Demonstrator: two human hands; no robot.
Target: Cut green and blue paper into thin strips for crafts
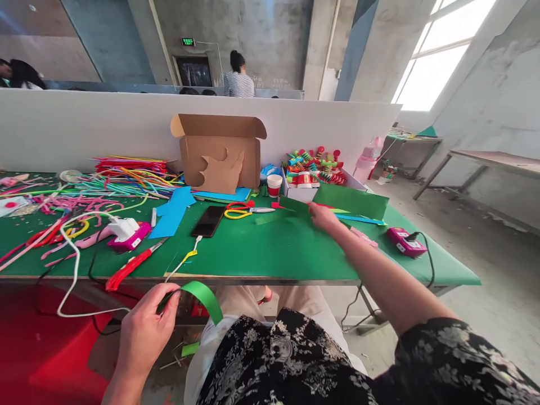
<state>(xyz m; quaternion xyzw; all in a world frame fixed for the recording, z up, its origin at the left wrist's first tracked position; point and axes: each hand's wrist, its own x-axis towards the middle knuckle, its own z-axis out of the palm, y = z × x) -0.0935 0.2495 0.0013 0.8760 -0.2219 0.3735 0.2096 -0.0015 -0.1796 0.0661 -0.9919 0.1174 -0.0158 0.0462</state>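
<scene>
Low in front of the table edge, my left hand (147, 320) pinches a curved green paper strip (205, 298) between thumb and fingers. My right hand (324, 217) reaches across the table with its fingers closed at a piece of dark green paper (295, 206); the fingertips are partly hidden. Behind that hand a larger green paper sheet (354, 201) leans up, with a blue strip (360, 220) under it. Yellow-and-red scissors (240, 211) lie left of my right hand. A black phone (208, 221) rests beside them, plugged into a white cable.
A brown cardboard box (221, 126) stands open behind a blue paper piece (172, 216). Also there are a red cup (274, 184), a box of colourful toys (314, 166), pipe cleaners (126, 179), a red-handled knife (133, 265) and two pink power sockets (405, 243).
</scene>
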